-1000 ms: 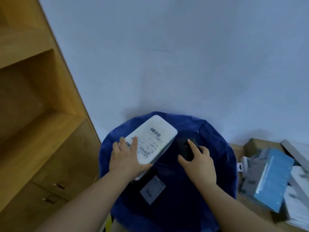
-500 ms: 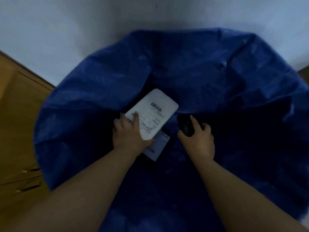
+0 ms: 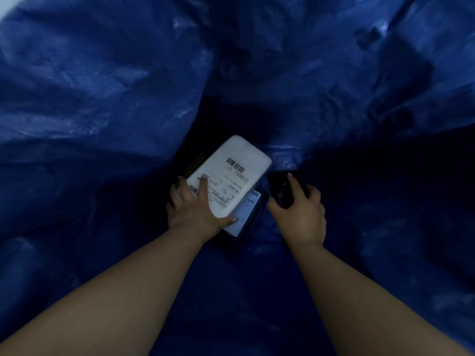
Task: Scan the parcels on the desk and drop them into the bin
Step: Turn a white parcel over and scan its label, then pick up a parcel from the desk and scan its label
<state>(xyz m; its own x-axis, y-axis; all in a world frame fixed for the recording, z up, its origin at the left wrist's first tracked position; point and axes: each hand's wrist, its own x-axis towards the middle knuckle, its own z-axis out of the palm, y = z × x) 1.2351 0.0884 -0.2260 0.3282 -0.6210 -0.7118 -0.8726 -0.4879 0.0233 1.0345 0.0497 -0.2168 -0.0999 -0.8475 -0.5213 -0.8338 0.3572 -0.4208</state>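
Both my arms reach deep into the blue bin [image 3: 108,93], whose crinkled lining fills the whole view. My left hand [image 3: 192,209] grips a white parcel [image 3: 239,173] with a barcode label facing up, thumb under its near edge and index finger on the label. The parcel is low in the bin, over a dark parcel [image 3: 246,217] with a white label that lies at the bottom. My right hand [image 3: 300,211], just right of the white parcel, holds a black handheld scanner [image 3: 282,188] with the index finger along its top.
The bin's blue walls [image 3: 359,86] rise on every side, folding inward at the back. A dark hollow [image 3: 401,181] lies right of the scanner. Nothing outside the bin is visible.
My head and both hands have gone lower into the bin. The white parcel has come down close over the dark parcel. The wall and wooden cabinet have left the view.
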